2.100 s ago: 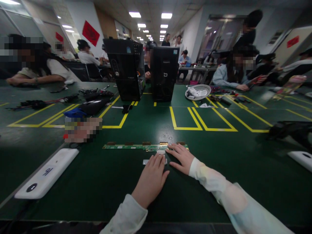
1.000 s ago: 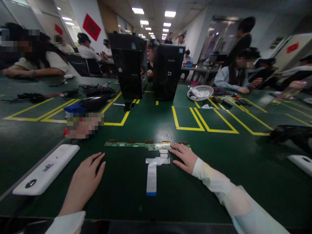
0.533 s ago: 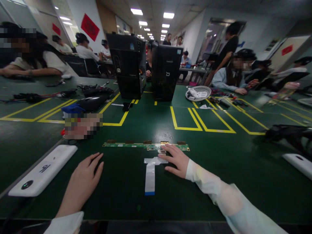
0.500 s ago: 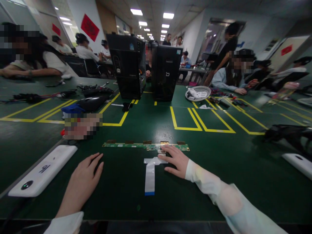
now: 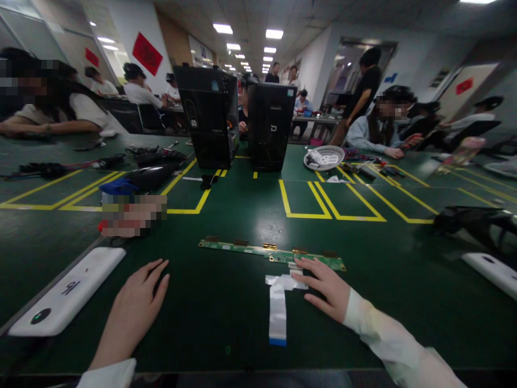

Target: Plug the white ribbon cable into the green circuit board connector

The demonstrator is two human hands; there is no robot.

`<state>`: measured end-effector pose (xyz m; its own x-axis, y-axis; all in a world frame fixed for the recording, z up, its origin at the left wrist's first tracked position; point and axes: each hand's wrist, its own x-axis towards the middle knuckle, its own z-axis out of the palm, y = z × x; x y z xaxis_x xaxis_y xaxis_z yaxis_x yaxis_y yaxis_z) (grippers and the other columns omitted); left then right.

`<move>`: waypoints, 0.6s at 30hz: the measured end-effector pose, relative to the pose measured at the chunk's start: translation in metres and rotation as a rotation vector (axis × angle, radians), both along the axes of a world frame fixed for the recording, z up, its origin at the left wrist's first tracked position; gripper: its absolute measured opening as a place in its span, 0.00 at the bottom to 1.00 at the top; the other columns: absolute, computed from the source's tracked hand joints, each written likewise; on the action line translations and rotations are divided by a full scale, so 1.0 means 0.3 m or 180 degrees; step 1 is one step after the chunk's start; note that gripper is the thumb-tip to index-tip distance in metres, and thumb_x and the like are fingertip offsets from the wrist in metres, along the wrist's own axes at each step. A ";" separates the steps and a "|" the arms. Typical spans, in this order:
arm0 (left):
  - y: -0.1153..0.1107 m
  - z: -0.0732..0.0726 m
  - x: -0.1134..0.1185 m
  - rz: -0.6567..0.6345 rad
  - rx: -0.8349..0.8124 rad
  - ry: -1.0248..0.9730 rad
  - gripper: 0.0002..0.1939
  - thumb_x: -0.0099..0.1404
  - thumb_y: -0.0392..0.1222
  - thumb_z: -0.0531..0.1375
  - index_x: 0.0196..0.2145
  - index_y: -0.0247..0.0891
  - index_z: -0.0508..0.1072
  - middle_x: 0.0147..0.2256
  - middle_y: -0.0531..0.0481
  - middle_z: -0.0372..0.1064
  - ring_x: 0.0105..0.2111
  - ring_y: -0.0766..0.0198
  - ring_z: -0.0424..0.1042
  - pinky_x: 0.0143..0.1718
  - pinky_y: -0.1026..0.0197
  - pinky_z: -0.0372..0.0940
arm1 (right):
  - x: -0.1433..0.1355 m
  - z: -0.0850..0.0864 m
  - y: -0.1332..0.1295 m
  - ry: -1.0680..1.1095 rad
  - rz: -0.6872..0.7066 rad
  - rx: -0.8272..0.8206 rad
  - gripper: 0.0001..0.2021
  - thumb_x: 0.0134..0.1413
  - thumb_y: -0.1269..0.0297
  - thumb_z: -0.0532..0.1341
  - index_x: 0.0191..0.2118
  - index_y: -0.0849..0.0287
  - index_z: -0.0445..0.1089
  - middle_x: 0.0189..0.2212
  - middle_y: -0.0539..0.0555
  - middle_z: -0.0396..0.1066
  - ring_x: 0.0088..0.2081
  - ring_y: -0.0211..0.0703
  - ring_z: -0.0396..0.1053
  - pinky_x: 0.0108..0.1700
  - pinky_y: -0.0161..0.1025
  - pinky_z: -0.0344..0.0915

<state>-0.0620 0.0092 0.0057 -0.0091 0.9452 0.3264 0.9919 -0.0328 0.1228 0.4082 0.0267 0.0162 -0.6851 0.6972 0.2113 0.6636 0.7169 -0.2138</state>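
Green circuit board (image 5: 283, 257) has slid rightward, ribbon cable (image 5: 278, 317) seemingly still attached. Right hand (image 5: 331, 291) touches both, fingers spread; left hand (image 5: 136, 304), fingers parted, holds nothing.

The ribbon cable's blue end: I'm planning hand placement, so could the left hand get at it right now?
Probably yes: the left hand looks free, and no object shows between it and the blue end.
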 end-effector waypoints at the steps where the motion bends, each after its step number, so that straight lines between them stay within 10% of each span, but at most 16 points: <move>1: 0.002 -0.005 -0.002 -0.0002 0.0009 0.0013 0.31 0.68 0.56 0.43 0.55 0.32 0.69 0.53 0.35 0.67 0.52 0.47 0.67 0.53 0.45 0.63 | 0.039 -0.003 -0.029 0.0012 -0.0087 0.0017 0.22 0.65 0.56 0.52 0.62 0.49 0.61 0.65 0.57 0.54 0.65 0.51 0.51 0.64 0.57 0.51; 18: 0.005 -0.015 -0.019 0.0034 -0.0125 0.0005 0.32 0.67 0.57 0.43 0.56 0.33 0.68 0.54 0.35 0.66 0.52 0.45 0.66 0.51 0.44 0.64 | 0.600 -0.074 -0.302 0.0273 -0.1591 0.0102 0.24 0.63 0.50 0.51 0.60 0.51 0.65 0.64 0.57 0.55 0.63 0.56 0.56 0.62 0.58 0.56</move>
